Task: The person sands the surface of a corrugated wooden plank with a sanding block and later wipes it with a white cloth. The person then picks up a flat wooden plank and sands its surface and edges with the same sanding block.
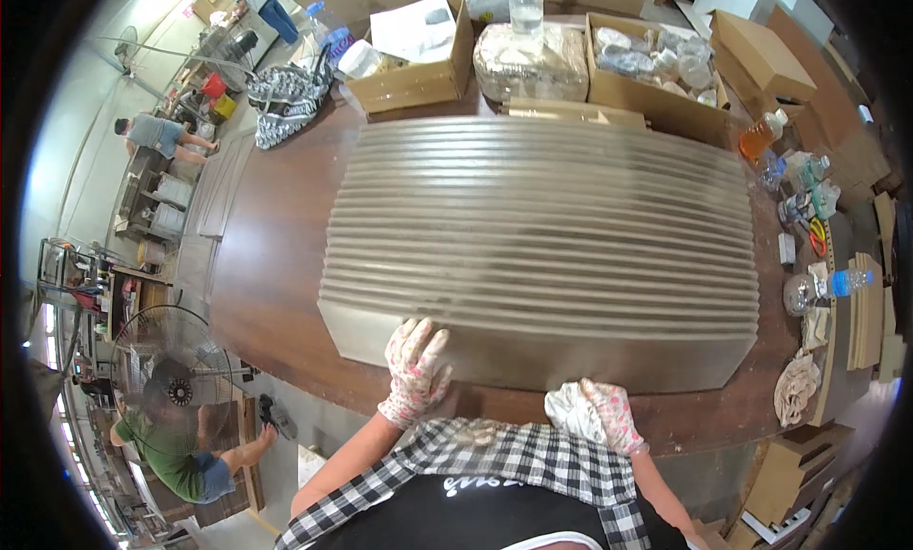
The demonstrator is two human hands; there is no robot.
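fanned stack of grey boards (542,236) mid-frame on brown desk (271,255), long axis left-right | left hand (416,365) flat, fingers open on nearest board's edge | right hand (609,412) closed on white cloth (571,409), lower centre

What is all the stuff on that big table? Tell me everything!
Fanned stack of flat sheets: many, grey-beige, middle of table.
Table: one, dark brown wood.
Open cardboard boxes: two, brown, far edge.
Clear plastic bottle: one, far edge.
Orange liquid bottle: one, right side.
Patterned bag: one, black and white, far left corner.
Standing fan: one, dark, floor at left.
Left hand: flowery glove, flat on the nearest sheet.
Right hand: flowery glove, clutching a white cloth.
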